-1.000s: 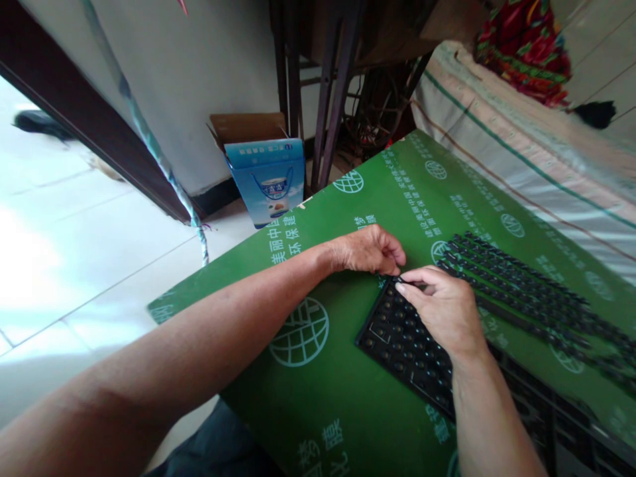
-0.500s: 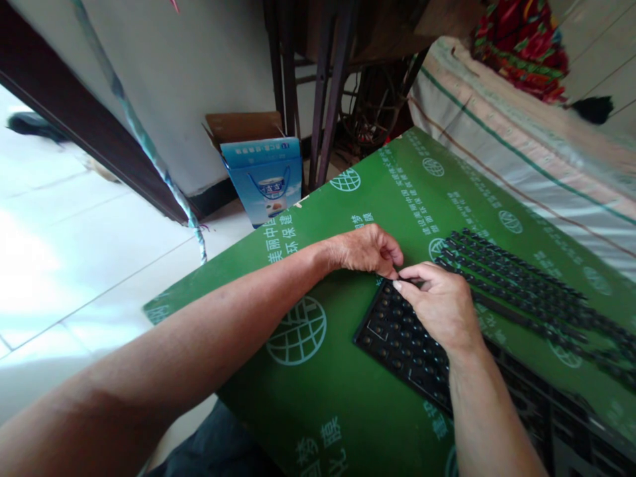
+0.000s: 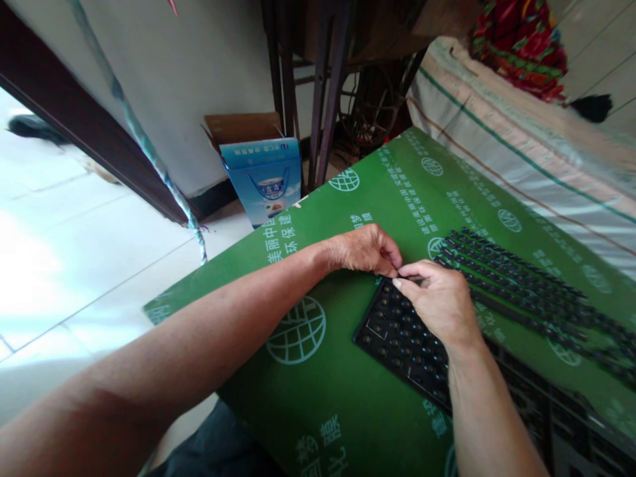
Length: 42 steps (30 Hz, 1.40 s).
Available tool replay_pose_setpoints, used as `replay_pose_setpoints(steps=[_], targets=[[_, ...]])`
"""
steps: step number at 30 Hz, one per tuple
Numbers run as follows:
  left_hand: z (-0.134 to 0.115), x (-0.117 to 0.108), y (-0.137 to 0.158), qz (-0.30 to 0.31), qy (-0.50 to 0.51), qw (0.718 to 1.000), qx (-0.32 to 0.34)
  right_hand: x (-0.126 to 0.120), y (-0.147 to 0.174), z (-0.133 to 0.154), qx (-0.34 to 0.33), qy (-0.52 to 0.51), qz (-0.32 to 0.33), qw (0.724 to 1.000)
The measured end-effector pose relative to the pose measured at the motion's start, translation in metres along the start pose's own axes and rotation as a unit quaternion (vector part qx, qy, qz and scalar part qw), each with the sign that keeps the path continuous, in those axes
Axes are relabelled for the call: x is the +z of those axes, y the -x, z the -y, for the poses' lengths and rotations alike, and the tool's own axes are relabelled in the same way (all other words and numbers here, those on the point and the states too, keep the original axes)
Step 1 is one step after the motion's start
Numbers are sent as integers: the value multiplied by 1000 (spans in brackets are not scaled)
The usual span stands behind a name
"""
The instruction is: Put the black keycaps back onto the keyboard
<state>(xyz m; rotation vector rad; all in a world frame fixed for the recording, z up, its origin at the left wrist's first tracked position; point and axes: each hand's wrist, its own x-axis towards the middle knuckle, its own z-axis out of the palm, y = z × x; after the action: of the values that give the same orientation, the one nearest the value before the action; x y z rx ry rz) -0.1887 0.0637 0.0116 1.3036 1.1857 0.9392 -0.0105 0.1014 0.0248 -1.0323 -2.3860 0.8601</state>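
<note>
A black keyboard base (image 3: 397, 338) without keycaps on its visible part lies slanted on the green board (image 3: 358, 404), its far left corner under my fingertips. My left hand (image 3: 370, 248) is closed in a pinch at that corner; what it holds, if anything, is too small to name. Opposite it, my right hand (image 3: 440, 295) pinches with thumb and forefinger, the fingertips almost touching the left ones. A small dark piece shows between them, its kind unclear. My right hand and forearm hide part of the base. Rows of loose black keycaps (image 3: 517, 285) lie beyond the right hand.
A blue carton (image 3: 268, 182) with an open flap stands on the floor past the board's far left edge. Behind it are dark metal legs (image 3: 325, 99) of a stand. A bed-like padded edge (image 3: 497, 139) borders the board's far right side, with red patterned cloth (image 3: 519, 53) beyond.
Both hands stay at the same corner in nearly the same pinch. The view has shifted very slightly; nothing else has visibly moved.
</note>
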Motion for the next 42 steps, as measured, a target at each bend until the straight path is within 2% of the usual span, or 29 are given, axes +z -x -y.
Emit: replay_pose_setpoints(steps=[14, 24, 29, 42], targets=[[0, 1, 0, -1, -19, 1000, 1, -3, -1, -1, 6, -38, 24, 999], [0, 1, 0, 1, -9, 1000, 2, -3, -1, -1, -19, -8, 22, 1000], [-1, 2, 1, -2, -2, 1000, -4, -4, -1, -5, -21, -36, 33, 999], [-7, 7, 2, -16, -4, 997, -79, -4, -2, -5, -31, -47, 32, 998]])
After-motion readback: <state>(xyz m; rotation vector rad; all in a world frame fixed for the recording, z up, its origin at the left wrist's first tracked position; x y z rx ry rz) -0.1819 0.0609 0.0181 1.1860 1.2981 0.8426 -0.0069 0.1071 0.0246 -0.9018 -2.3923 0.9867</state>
